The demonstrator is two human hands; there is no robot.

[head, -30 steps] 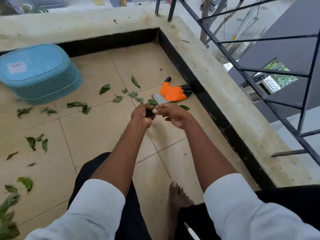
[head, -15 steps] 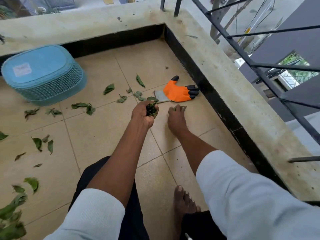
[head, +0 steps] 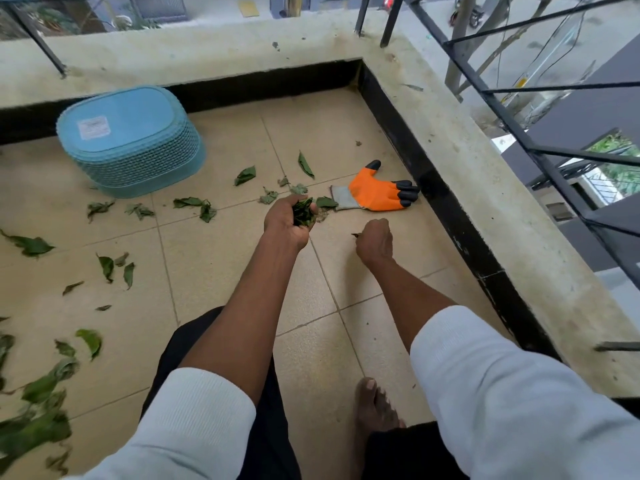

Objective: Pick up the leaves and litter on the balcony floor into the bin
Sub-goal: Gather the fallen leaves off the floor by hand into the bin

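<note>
My left hand [head: 285, 221] is curled around a bunch of green leaves [head: 303, 211], held just above the tiled floor. My right hand [head: 375, 239] is closed to its right, pinching a small dark leaf [head: 355, 234] at the fingertips. Several loose leaves lie on the tiles: one [head: 245, 174] beyond my left hand, a pair [head: 197, 206] further left, and a pile [head: 34, 414] at the lower left. A light-blue mesh bin [head: 130, 140] sits upside down at the back left, against the parapet.
An orange work glove with black fingertips [head: 379, 194] lies near the black skirting [head: 446, 209] of the right parapet. A concrete ledge [head: 485, 188] with a black metal railing [head: 540, 157] bounds the balcony. My bare foot [head: 375, 405] rests on the tiles below.
My right hand has lifted off the floor with a small leaf pinched in it and moved slightly back. My left hand still holds its bunch of leaves.
</note>
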